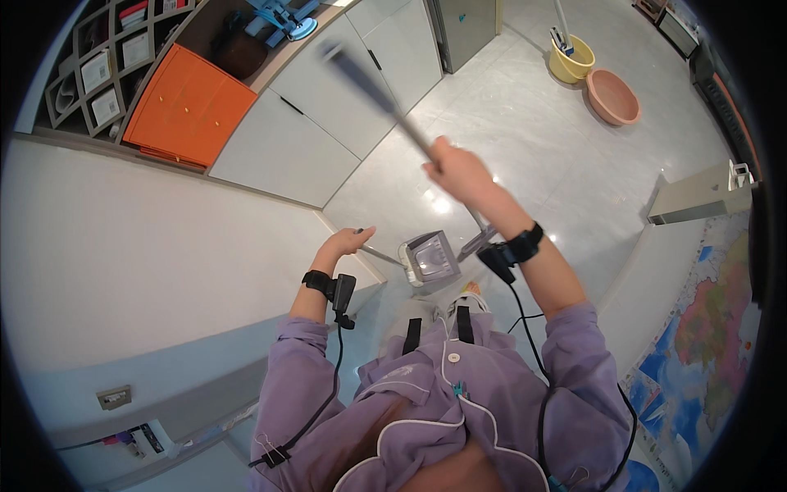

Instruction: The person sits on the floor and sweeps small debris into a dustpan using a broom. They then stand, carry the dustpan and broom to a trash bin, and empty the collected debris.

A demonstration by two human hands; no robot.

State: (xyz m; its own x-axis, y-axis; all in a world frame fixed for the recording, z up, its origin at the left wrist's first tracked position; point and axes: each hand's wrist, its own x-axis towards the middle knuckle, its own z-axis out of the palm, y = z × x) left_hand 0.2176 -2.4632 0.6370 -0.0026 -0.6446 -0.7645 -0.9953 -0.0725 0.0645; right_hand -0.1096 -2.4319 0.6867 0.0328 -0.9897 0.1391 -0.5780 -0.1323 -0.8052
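My left hand (344, 243) is closed around the thin handle of a long-handled dustpan (434, 257). The grey pan rests on the pale floor in front of my feet, and its inside faces up. My right hand (462, 171) grips the shaft of a broom (413, 132), whose dark upper end is blurred and tilts up to the left. Low down, the broom head (473, 245) is just right of the pan's edge, partly hidden by my right forearm and a wrist-worn device (499, 259). Whether head and pan touch I cannot tell.
White cabinets (289, 141) with orange drawers (187, 107) line the far left. A wall end (353, 267) stands close by my left hand. Farther off are a yellow bucket (569, 71) and a pink basin (612, 98). At right stand a pale box-shaped appliance (695, 194) and a map-covered table (695, 332).
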